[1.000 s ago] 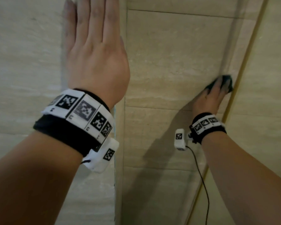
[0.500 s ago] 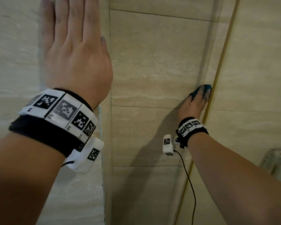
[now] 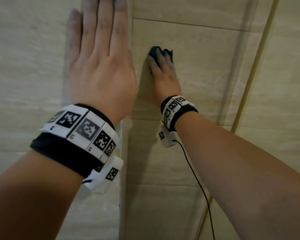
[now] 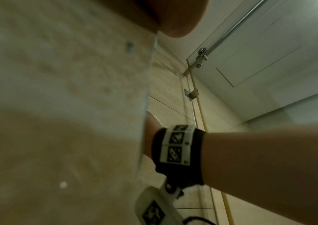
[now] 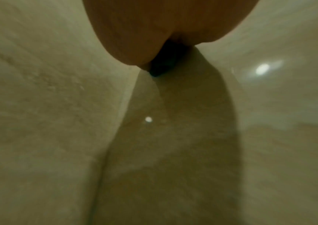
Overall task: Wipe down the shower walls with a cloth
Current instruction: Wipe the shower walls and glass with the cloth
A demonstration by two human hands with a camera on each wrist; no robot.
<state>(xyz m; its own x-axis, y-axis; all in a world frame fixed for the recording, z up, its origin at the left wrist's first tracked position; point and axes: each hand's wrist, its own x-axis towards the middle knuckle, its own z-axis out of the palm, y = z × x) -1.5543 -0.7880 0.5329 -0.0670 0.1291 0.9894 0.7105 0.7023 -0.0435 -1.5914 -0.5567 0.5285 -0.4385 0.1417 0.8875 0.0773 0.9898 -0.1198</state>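
A teal cloth [image 3: 153,50] lies against the beige tiled shower wall [image 3: 197,58], just right of the glass panel's edge [image 3: 121,170]. My right hand [image 3: 160,66] presses it flat with straight, spread fingers; most of the cloth is hidden under them. In the right wrist view only a dark corner of the cloth [image 5: 162,65] shows below my palm. My left hand [image 3: 100,40] rests flat on the glass panel [image 3: 33,66], fingers straight and pointing up, holding nothing. The left wrist view shows that palm's heel [image 4: 173,18] at the glass edge [image 4: 150,91].
A thin brass strip [image 3: 249,84] runs down the wall to the right of my right hand. A black cable [image 3: 197,179] hangs from the right wrist unit. Metal door hardware [image 4: 200,57] and a bracket [image 4: 191,93] sit higher up by the ceiling.
My right hand has slid the cloth leftward across the wall, from beside the brass strip to near the glass edge. My left hand stays flat on the glass.
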